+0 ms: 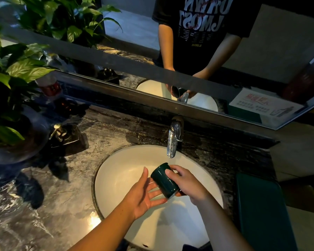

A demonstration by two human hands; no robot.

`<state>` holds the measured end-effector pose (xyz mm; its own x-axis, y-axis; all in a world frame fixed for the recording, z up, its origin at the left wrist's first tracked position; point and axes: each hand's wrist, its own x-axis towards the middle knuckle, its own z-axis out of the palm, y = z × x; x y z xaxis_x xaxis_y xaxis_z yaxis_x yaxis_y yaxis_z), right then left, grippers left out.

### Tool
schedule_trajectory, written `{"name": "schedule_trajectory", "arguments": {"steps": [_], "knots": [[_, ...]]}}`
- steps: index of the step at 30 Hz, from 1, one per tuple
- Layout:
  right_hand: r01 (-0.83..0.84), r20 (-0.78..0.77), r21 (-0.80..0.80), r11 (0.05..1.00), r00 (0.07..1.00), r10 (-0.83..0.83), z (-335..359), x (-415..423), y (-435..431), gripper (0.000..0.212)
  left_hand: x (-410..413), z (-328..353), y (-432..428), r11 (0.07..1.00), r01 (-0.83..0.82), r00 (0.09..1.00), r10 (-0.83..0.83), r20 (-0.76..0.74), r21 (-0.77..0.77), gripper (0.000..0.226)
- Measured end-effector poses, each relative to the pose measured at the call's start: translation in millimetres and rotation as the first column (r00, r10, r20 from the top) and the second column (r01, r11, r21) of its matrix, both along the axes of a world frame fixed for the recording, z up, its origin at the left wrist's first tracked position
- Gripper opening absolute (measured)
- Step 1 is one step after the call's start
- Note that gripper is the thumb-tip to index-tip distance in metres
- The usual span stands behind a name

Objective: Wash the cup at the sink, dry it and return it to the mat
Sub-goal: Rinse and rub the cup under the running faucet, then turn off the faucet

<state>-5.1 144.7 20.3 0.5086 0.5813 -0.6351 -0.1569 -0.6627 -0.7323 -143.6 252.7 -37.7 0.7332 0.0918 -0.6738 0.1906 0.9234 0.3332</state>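
Observation:
A dark green cup is held tilted over the white sink basin, its mouth pointing up toward the chrome faucet. My right hand grips the cup from the right, fingers curled over its side. My left hand lies flat and palm up just under the cup, its fingers straight and wet. No water stream is visible from the faucet. A dark green mat lies on the counter to the right of the basin.
The counter is dark marble. A soap dispenser and a large potted plant stand at the left. A mirror runs along the back wall. A dark cloth shows at the bottom edge.

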Motion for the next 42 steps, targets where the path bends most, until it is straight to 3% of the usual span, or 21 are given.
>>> {"name": "schedule_trajectory", "arguments": {"steps": [3,8,15,20,26,29,33,38,42], "knots": [[0.099,-0.122,0.074,0.992,0.988,-0.09,-17.1,-13.3,-4.1,0.028,-0.6,-2.2,-1.7,0.993,-0.014,0.999,0.019,-0.045,0.118,0.058],[0.155,-0.237,0.128,0.98,0.964,-0.121,-25.4,-18.8,-9.6,0.028,-1.4,-3.9,-2.5,0.961,-0.01,0.995,0.037,-0.095,0.276,0.058],[0.087,-0.215,0.126,0.988,0.975,-0.058,-22.3,0.1,-12.4,0.041,5.0,-1.1,6.4,0.908,0.08,0.995,-0.05,-0.084,0.411,0.055],[0.064,-0.191,0.139,0.988,0.981,-0.036,-22.1,4.9,-17.6,0.04,9.1,0.4,15.6,0.808,0.162,0.986,-0.148,-0.072,0.566,0.044],[0.089,-0.163,0.118,0.989,0.984,-0.069,-14.5,16.9,-11.0,0.029,14.9,2.6,23.7,0.695,0.207,0.976,-0.194,-0.098,0.688,0.062],[0.197,-0.112,0.134,0.971,0.977,-0.183,-9.3,26.9,-4.7,0.021,15.9,6.3,25.2,0.659,0.203,0.975,-0.204,-0.088,0.724,0.063],[0.432,-0.155,0.266,0.862,0.902,-0.404,11.1,45.6,14.4,0.023,14.6,10.9,24.3,0.644,0.172,0.977,-0.207,-0.047,0.746,0.064],[0.496,-0.108,0.249,0.832,0.868,-0.485,29.3,59.1,39.3,0.032,12.6,17.8,22.2,0.636,0.145,0.977,-0.213,-0.008,0.758,0.063],[0.515,-0.059,0.209,0.832,0.855,-0.515,28.4,59.3,49.0,0.026,10.3,19.0,21.3,0.638,0.147,0.977,-0.214,-0.009,0.756,0.063]]}}
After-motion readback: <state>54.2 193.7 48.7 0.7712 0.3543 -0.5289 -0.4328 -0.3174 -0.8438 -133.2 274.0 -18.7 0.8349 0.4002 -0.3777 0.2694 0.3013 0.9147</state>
